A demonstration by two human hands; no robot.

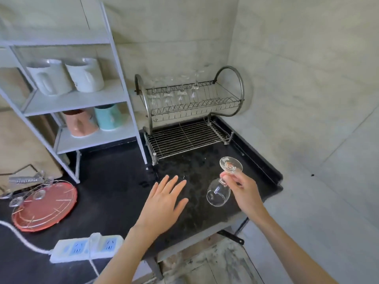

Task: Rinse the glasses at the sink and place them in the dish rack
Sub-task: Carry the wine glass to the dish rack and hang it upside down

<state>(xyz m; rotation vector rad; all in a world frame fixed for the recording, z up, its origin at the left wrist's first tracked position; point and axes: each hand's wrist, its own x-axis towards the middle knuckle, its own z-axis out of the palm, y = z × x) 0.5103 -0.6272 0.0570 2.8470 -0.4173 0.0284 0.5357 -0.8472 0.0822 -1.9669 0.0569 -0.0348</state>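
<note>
A wine glass [218, 193] is pinched by its stem in the right hand [245, 191], bowl down, probably for draining. The left hand [164, 199] is spread flat, empty. The dish rack [190, 111] stands beyond both hands.

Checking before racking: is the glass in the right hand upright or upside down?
Upside down, tilted. The right hand pinches the stem of the wine glass; its foot points up toward the dish rack, bowl hanging low.

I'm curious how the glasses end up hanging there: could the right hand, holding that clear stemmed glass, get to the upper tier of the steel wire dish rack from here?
Probably yes. The right hand holds the clear stemmed glass upside down above the black counter, and nothing stands between it and the steel wire dish rack, whose right side looks free.
</note>
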